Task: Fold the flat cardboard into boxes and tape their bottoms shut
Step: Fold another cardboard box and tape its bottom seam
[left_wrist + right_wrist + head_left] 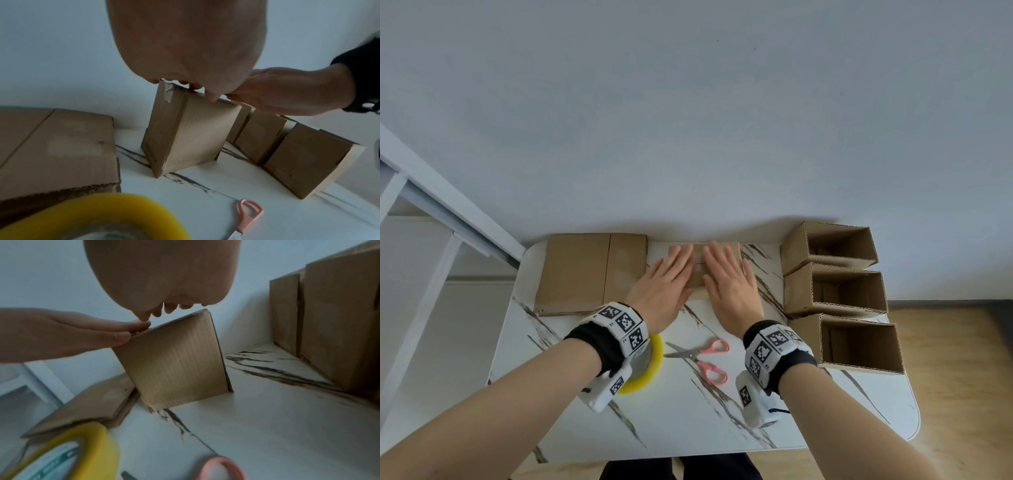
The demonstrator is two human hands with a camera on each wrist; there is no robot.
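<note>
now i log both hands flat, left hand (666, 289) and right hand (729, 286) fingers spread, pressing the box (185, 129) top, scissors (703, 358) near, tape roll (650, 370) near left

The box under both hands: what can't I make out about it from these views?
- Taped seam of the box: head view, covered by the left hand and right hand.
- Tape along the top: both wrist views see the sides; only a strip end shows.
- Its underside: against the table in every view.
</note>
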